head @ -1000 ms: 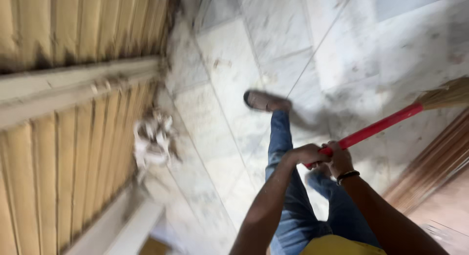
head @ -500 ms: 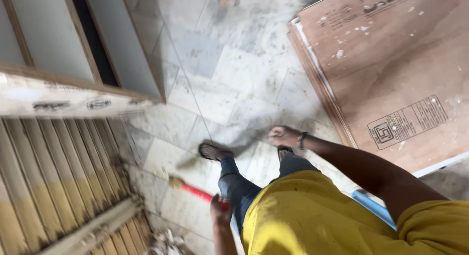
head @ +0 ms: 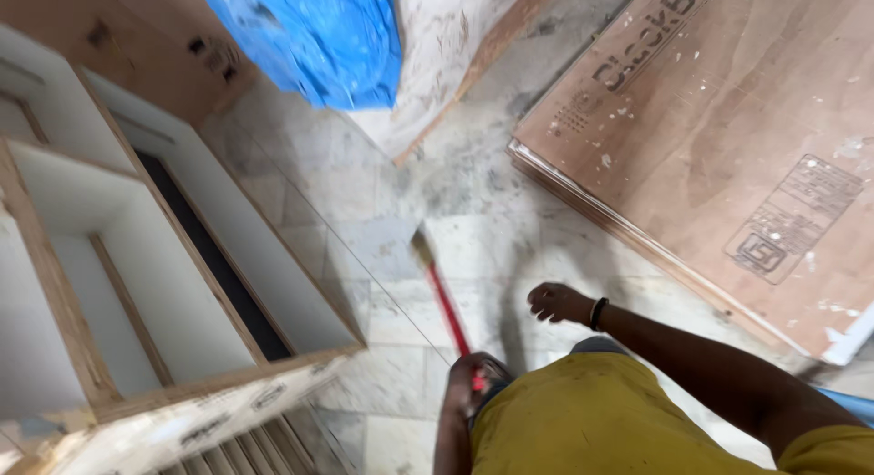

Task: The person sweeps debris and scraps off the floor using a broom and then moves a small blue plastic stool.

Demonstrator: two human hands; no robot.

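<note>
A broom (head: 443, 291) with a red handle is gripped in the left hand (head: 464, 387), which is closed around the handle low in the view, just left of the yellow shirt (head: 592, 411); the fingers are partly hidden by the shirt and blurred. The broom slants up and left across the pale marble floor (head: 364, 165), its straw end seen only as a small tan tip, hard to make out. The right hand (head: 557, 303) is held free above the floor, loosely curled and gripping nothing, with a dark band at the wrist. A stack of brown plywood sheets (head: 710, 138) lies at the right, cut off by the frame's edge. A white-lined wooden cabinet (head: 137, 284) lies on the left, also cut off. A blue plastic sheet (head: 314, 38) is seen at the top, its upper part out of view
</note>
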